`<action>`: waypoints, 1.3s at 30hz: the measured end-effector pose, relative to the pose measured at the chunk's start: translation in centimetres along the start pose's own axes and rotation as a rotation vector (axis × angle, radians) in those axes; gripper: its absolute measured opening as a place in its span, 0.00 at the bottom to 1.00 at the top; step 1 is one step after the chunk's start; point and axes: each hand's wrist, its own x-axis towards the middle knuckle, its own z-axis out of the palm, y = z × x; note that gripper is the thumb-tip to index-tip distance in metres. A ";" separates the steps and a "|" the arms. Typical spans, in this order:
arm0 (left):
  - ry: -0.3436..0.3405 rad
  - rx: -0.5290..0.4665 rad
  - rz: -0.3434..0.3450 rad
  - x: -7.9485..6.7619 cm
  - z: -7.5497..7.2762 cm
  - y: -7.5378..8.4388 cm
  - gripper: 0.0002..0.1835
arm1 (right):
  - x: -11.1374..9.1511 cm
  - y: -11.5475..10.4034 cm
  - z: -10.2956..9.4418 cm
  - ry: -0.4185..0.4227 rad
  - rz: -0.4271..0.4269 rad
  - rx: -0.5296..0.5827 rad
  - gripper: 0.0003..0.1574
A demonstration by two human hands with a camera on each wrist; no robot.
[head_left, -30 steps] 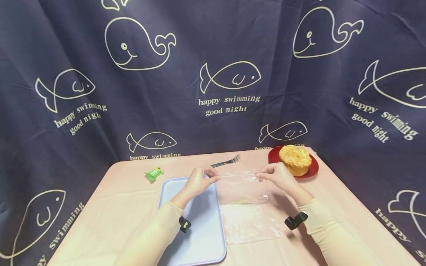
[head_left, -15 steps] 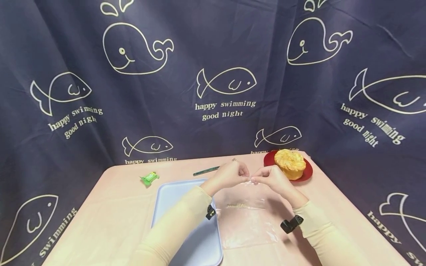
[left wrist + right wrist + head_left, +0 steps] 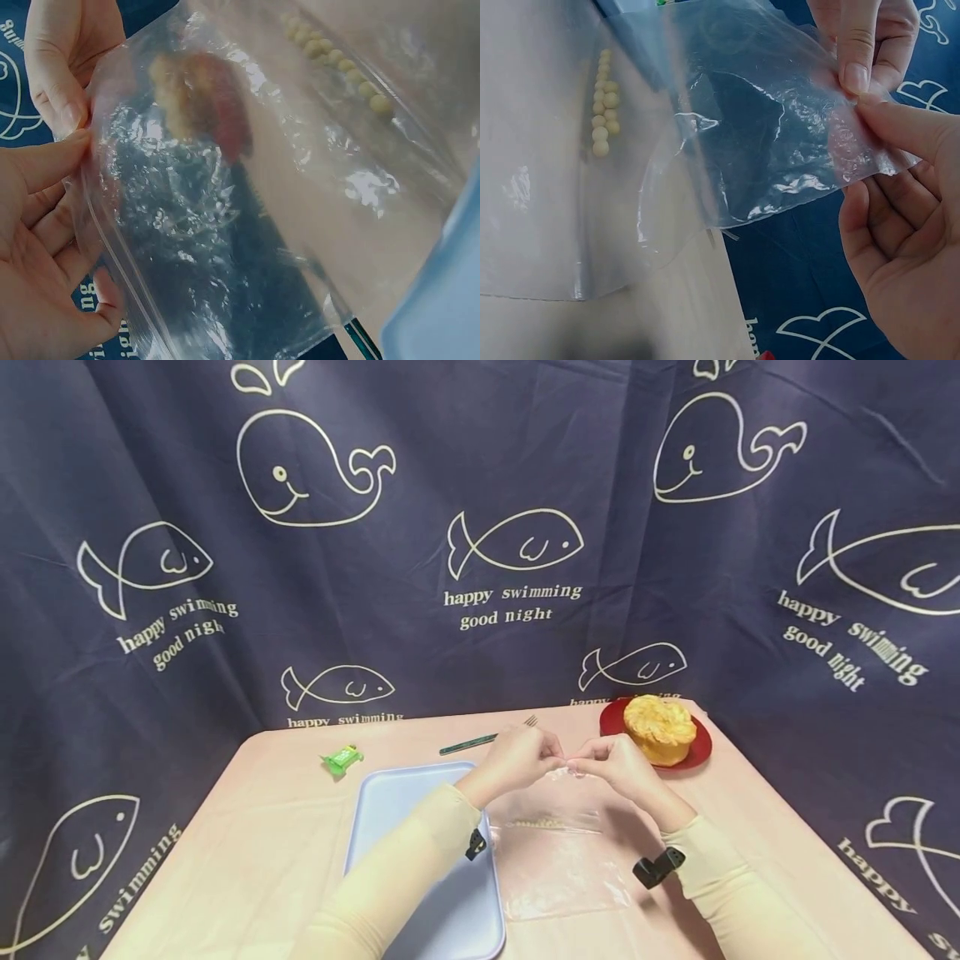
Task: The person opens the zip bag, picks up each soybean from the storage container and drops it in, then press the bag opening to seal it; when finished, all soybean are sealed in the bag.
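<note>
A clear zip-lock bag [image 3: 558, 877] hangs from my two hands, its lower part lying on the table. My left hand [image 3: 521, 760] pinches the bag's top edge between thumb and fingers. Right beside it, my right hand [image 3: 618, 768] pinches the same edge, and the two thumbs almost meet in both wrist views. Several small round yellow beans [image 3: 604, 112] line up along a fold across the bag; the left wrist view shows these beans [image 3: 345, 64] as well. The zip strip [image 3: 127, 277] runs down past my left fingers.
A light blue tray [image 3: 382, 802] lies under my left forearm. A fork with a dark green handle [image 3: 467, 745] lies behind the left hand. A green wrapped snack [image 3: 342, 759] is at the back left. A red plate [image 3: 613, 717] bearing a golden pastry [image 3: 660, 727] stands at the back right.
My left hand has moved right along the bag's top edge, from its left corner to beside the right hand. Over the last half second the hands have barely moved.
</note>
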 end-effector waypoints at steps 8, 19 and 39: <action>0.037 0.104 0.054 -0.7 0.3 -0.6 0.06 | 0.1 0.1 0.0 0.000 0.000 -0.021 0.03; 0.056 0.139 0.123 -2.6 0.5 -3.1 0.05 | -0.1 0.4 -0.3 0.000 0.034 0.012 0.06; 0.118 0.018 0.063 -6.3 -0.2 -7.6 0.03 | -0.1 1.0 -0.6 0.012 0.076 -0.078 0.06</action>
